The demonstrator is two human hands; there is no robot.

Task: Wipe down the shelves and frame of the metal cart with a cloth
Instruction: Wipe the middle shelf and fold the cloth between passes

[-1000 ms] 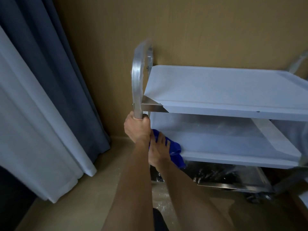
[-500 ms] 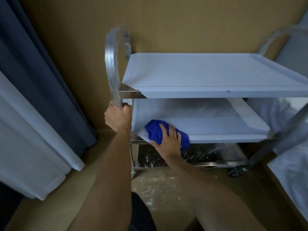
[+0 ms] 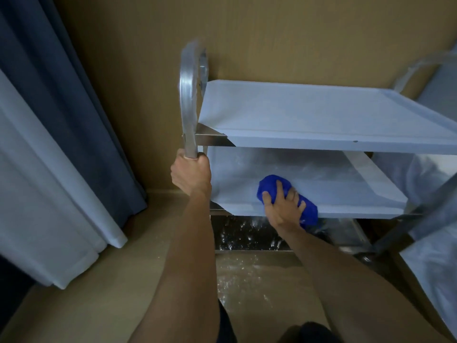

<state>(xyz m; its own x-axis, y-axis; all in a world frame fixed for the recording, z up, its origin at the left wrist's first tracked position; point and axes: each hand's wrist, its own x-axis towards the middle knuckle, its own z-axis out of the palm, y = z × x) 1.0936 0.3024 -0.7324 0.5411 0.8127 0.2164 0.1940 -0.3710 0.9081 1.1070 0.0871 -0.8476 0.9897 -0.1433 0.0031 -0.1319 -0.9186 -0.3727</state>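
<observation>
A metal cart stands against the tan wall, with a top shelf (image 3: 321, 112), a middle shelf (image 3: 346, 184) and a shiny bottom shelf (image 3: 247, 233). My left hand (image 3: 190, 173) grips the curved frame tube (image 3: 188, 100) at the cart's left end, just below the top shelf. My right hand (image 3: 284, 206) presses a bunched blue cloth (image 3: 272, 185) onto the front part of the middle shelf, fingers spread over it. Part of the cloth hangs over the shelf's front edge.
Dark blue and white curtains (image 3: 61, 144) hang at the left, down to the floor. A white covered surface (image 3: 435, 268) sits at the right edge, close to the cart's right frame (image 3: 420, 68). Tan floor (image 3: 99, 293) lies below, between the curtains and the cart.
My right hand has slid the blue cloth rightward along the middle shelf, from its left front corner toward the middle. My left hand keeps its grip on the frame tube.
</observation>
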